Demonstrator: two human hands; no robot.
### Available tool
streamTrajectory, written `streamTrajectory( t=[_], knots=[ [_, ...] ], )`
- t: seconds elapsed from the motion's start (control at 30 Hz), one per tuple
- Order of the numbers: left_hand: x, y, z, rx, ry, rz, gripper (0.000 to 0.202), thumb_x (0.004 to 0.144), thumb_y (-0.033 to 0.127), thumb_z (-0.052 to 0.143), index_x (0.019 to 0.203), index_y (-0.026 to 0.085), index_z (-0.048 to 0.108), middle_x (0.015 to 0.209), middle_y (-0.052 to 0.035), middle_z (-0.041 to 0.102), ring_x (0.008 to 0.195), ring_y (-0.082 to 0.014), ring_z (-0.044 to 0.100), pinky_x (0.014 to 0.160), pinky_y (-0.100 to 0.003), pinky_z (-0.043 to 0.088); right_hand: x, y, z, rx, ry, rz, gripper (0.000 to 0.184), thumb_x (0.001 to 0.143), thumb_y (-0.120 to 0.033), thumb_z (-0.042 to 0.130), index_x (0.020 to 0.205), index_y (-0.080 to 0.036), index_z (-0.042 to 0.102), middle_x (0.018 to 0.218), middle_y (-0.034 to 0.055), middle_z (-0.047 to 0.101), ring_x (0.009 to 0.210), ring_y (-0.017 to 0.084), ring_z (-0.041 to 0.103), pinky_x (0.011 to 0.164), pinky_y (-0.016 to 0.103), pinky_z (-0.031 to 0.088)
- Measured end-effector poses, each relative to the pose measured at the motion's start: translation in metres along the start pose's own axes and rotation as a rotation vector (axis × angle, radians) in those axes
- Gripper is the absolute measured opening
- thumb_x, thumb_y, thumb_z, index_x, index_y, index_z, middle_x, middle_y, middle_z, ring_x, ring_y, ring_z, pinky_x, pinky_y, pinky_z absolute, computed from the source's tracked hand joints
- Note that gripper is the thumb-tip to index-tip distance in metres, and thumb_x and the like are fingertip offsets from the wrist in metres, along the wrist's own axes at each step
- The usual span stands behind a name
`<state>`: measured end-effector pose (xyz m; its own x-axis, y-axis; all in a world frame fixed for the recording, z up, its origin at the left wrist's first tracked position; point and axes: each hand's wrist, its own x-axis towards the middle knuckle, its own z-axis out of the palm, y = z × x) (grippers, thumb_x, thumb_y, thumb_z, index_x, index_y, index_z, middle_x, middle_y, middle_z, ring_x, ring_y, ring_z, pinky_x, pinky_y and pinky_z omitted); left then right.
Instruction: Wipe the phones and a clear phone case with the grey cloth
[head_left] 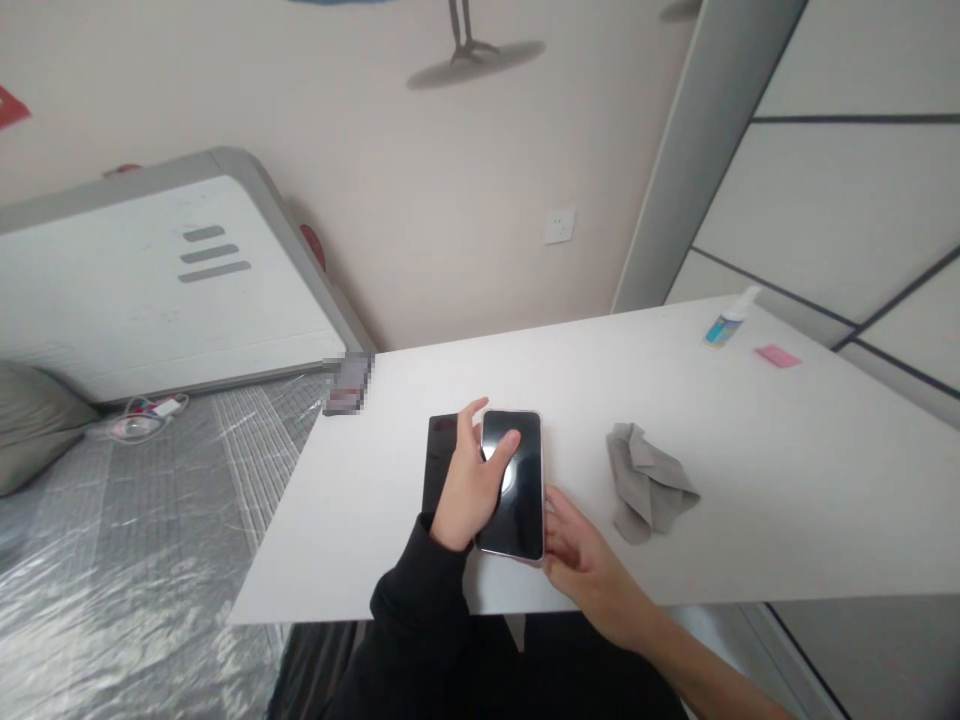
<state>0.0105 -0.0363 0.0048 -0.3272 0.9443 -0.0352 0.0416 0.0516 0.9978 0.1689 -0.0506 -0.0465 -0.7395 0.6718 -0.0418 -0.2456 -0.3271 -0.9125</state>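
A smartphone (525,500) with a dark, glossy screen and a pale pinkish edge is held just over the white table, screen up. My left hand (474,485) grips it from the left, its thumb lying across the screen and its fingers at the far left edge. At the lower right edge, my right hand (574,545) has its curled fingers and thumb against the phone's side. Partly hidden behind my left hand, a dark flat rectangular object (439,460) lies on the table. To the right rests a crumpled grey cloth (649,485).
The white table (337,560) has its front edge close to my body. A spray bottle (729,318) and a pink slip (778,356) are at the far right. A blurred-out item (349,384) sits at the left corner. Behind are a wall and a bed headboard (150,280).
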Motion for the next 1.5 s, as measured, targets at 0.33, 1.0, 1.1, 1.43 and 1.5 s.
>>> streamTrajectory(
  t=[0.33, 1.0, 1.1, 1.43, 1.5],
  knots=[
    [-0.044, 0.025, 0.005, 0.549, -0.17, -0.136, 0.126, 0.079, 0.043, 0.075, 0.16, 0.015, -0.017, 0.163, -0.027, 0.032, 0.138, -0.0457, 0.05, 0.113, -0.061, 0.037, -0.008, -0.001, -0.002, -0.345, 0.101, -0.115, 0.063, 0.079, -0.012, 0.052, 0.141, -0.027, 0.049, 0.111, 0.0061, 0.065, 0.09, 0.02, 0.067, 0.091, 0.039, 0.055],
    [-0.042, 0.026, -0.016, 0.694, -0.25, 0.113, 0.11, 0.073, 0.03, 0.069, 0.162, 0.017, 0.006, 0.163, -0.0186, 0.037, 0.142, -0.0366, 0.047, 0.118, -0.052, 0.039, 0.008, -0.054, -0.046, -0.395, 0.07, -0.164, 0.035, 0.094, -0.048, 0.065, 0.117, -0.023, 0.073, 0.109, 0.012, 0.077, 0.095, 0.027, 0.075, 0.089, 0.046, 0.06],
    [-0.046, 0.031, -0.018, 0.904, -0.315, 0.109, 0.11, 0.073, 0.026, 0.065, 0.162, 0.022, 0.002, 0.153, -0.0192, 0.047, 0.126, -0.0399, 0.061, 0.102, -0.055, 0.052, 0.016, -0.07, -0.058, -0.236, -0.005, -0.148, 0.044, 0.091, -0.05, 0.07, 0.128, -0.026, 0.069, 0.121, 0.0097, 0.074, 0.102, 0.026, 0.074, 0.093, 0.044, 0.059],
    [-0.049, 0.042, -0.02, 1.36, -0.468, 0.114, 0.111, 0.075, 0.019, 0.059, 0.161, 0.026, -0.01, 0.137, -0.0162, 0.055, 0.104, -0.0391, 0.07, 0.082, -0.052, 0.06, 0.021, -0.077, -0.055, -0.193, -0.273, -0.013, 0.032, 0.091, -0.035, 0.07, 0.121, -0.024, 0.072, 0.108, 0.005, 0.078, 0.098, 0.02, 0.073, 0.097, 0.037, 0.054],
    [-0.05, 0.044, -0.02, 1.384, -0.478, 0.119, 0.111, 0.075, 0.018, 0.058, 0.16, 0.027, -0.012, 0.135, -0.0155, 0.056, 0.102, -0.0385, 0.071, 0.08, -0.051, 0.06, 0.02, -0.078, -0.053, -0.201, -0.276, -0.007, 0.03, 0.092, -0.035, 0.07, 0.12, -0.024, 0.072, 0.106, 0.0049, 0.078, 0.096, 0.019, 0.073, 0.094, 0.036, 0.054]
  ],
)
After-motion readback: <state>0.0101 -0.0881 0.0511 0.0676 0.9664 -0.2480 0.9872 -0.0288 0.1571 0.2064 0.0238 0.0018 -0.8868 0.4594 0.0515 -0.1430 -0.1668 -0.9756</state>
